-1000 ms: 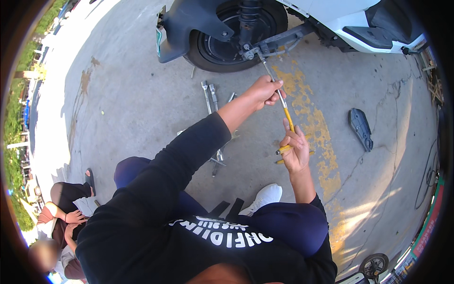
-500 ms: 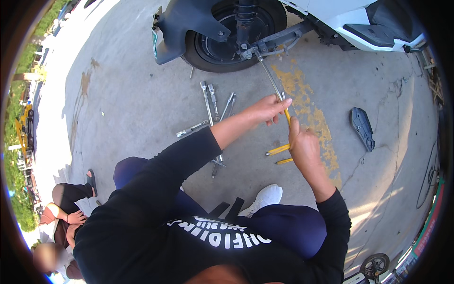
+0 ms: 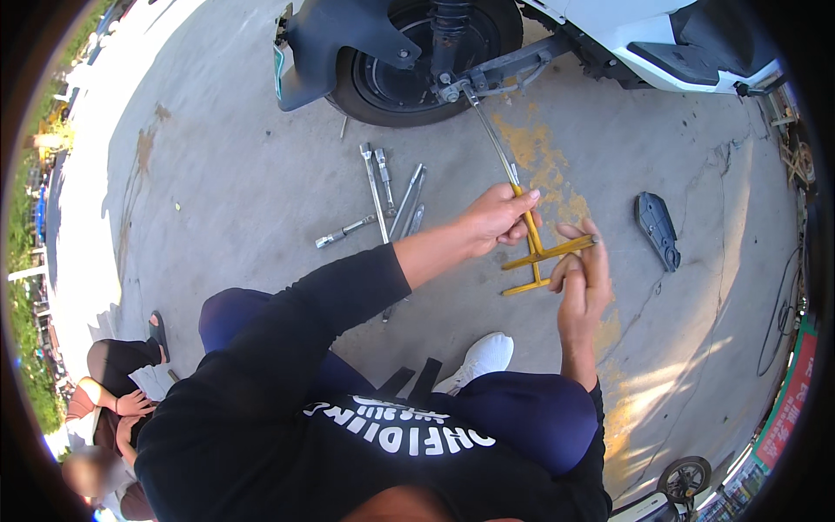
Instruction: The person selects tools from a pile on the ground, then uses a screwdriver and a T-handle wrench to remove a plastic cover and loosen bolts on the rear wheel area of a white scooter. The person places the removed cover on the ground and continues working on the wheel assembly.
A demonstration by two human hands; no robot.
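Note:
My left hand point(image 3: 507, 213) is closed round the shaft of a yellow-handled T-wrench point(image 3: 525, 207), whose long steel end reaches to a bolt point(image 3: 450, 91) on the suspension beside a scooter's wheel point(image 3: 391, 104). At the right end of the yellow crossbar point(image 3: 564, 247), my right hand point(image 3: 581, 287) touches it with fingers bent and spread. A second yellow crossbar point(image 3: 515, 290) shows below; I cannot tell whether it rests on the ground. Several silver socket wrenches point(image 3: 374, 183) lie left of my hands on the concrete.
The white scooter body point(image 3: 644, 35) spans the top. A dark plastic cover point(image 3: 657, 230) lies to the right, with a cable point(image 3: 778, 322) beyond. Another person point(image 3: 113, 409) sits at lower left. A separate wheel point(image 3: 685, 480) shows at lower right, near a red banner point(image 3: 784, 391).
My left hand has slid down the wrench from the steel shaft to the yellow part. My right hand has shifted rightward to the crossbar's end, its fingers now spread.

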